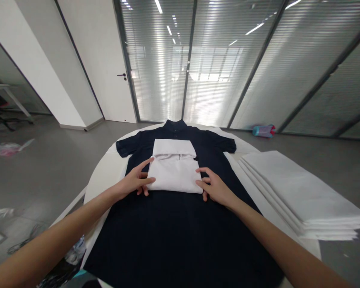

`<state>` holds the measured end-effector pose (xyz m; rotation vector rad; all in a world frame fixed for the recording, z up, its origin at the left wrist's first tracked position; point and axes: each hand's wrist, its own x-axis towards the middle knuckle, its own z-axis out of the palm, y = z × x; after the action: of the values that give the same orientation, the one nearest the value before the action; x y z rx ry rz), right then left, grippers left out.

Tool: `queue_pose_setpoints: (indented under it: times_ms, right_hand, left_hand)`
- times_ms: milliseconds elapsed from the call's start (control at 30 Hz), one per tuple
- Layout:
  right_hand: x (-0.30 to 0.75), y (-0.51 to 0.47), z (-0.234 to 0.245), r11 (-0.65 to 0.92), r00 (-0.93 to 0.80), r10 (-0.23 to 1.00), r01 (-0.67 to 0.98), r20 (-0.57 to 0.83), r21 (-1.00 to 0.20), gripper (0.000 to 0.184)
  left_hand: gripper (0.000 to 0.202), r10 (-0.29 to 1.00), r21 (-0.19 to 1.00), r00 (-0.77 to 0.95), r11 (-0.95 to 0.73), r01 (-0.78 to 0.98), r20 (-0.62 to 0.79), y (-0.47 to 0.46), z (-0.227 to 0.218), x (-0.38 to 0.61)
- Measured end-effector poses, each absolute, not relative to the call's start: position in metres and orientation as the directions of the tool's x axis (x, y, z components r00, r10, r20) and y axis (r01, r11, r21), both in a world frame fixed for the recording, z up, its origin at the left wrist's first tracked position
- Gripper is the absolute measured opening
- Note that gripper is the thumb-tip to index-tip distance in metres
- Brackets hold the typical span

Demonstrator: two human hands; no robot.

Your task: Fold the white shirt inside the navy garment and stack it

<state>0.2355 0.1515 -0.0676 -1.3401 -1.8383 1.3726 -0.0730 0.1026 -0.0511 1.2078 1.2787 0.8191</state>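
A folded white shirt lies on top of a dark navy shirt that is spread flat on a white round table. My left hand grips the folded shirt's left edge, thumb under and index finger along its side. My right hand grips its right edge the same way, fingers curled against the fabric. Both arms reach in from the near side.
A stack of several folded white sheets lies on the table's right side. A blue and pink bottle lies on the grey floor by the glass wall. Plastic bags and clutter sit on the floor at left.
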Motion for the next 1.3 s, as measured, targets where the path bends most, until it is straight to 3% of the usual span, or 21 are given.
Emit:
queue_pose_setpoints:
  times_ms: [100,200,267,333,400,533,633,767,967,1133,1300]
  right_hand:
    - [0.235,0.15,-0.067,0.034,-0.385,0.91,0.437,-0.153,-0.899,0.03]
    - [0.233,0.148,-0.067,0.044,-0.364,0.919,0.471,-0.149,-0.881,0.027]
    - [0.232,0.148,-0.066,0.041,-0.351,0.924,0.48,-0.149,-0.876,0.026]
    - [0.232,0.149,-0.066,0.032,-0.347,0.925,0.48,-0.157,-0.877,0.027]
    - [0.232,0.15,-0.066,0.034,-0.346,0.926,0.475,-0.152,-0.879,0.03]
    - [0.234,0.16,-0.071,0.086,-0.33,0.941,0.445,-0.074,-0.891,0.037]
    - [0.234,0.177,-0.075,0.141,-0.311,0.95,0.475,-0.016,-0.869,0.046]
    - [0.227,0.201,-0.076,0.188,-0.282,0.959,0.591,0.018,-0.785,0.053]
    - [0.214,0.216,-0.071,0.316,-0.325,0.942,0.775,0.083,-0.547,0.019]
    - [0.206,0.212,-0.063,0.228,-0.234,0.972,0.891,0.034,-0.393,0.025]
    - [0.196,0.209,-0.06,0.235,-0.238,0.971,0.951,0.011,-0.201,0.029]
  left_hand:
    - [0.105,0.947,0.951,0.168,0.24,0.197,-0.274,0.105,-0.056,-0.074]
    - [0.1,0.951,0.911,0.15,0.203,0.36,-0.271,0.108,-0.06,-0.082]
    - [0.084,0.99,0.83,0.074,0.06,0.555,-0.122,0.113,-0.056,-0.087]
    - [0.063,0.992,0.676,0.036,-0.111,0.728,0.124,0.123,-0.047,-0.088]
    - [0.049,0.961,0.553,0.11,-0.236,0.799,0.253,0.138,-0.037,-0.081]
    - [0.045,0.925,0.47,0.34,-0.379,0.797,0.169,0.173,-0.029,-0.043]
    - [0.046,0.903,0.397,0.415,-0.422,0.815,0.11,0.193,-0.04,-0.013]
    - [0.042,0.879,0.369,0.426,-0.477,0.798,0.216,0.197,-0.061,0.003]
    - [0.041,0.819,0.282,0.488,-0.566,0.775,0.301,0.188,-0.083,-0.005]
    - [0.048,0.812,0.293,0.462,-0.566,0.77,0.356,0.186,-0.09,-0.006]
    - [0.044,0.794,0.315,0.448,-0.585,0.747,0.412,0.187,-0.095,-0.008]
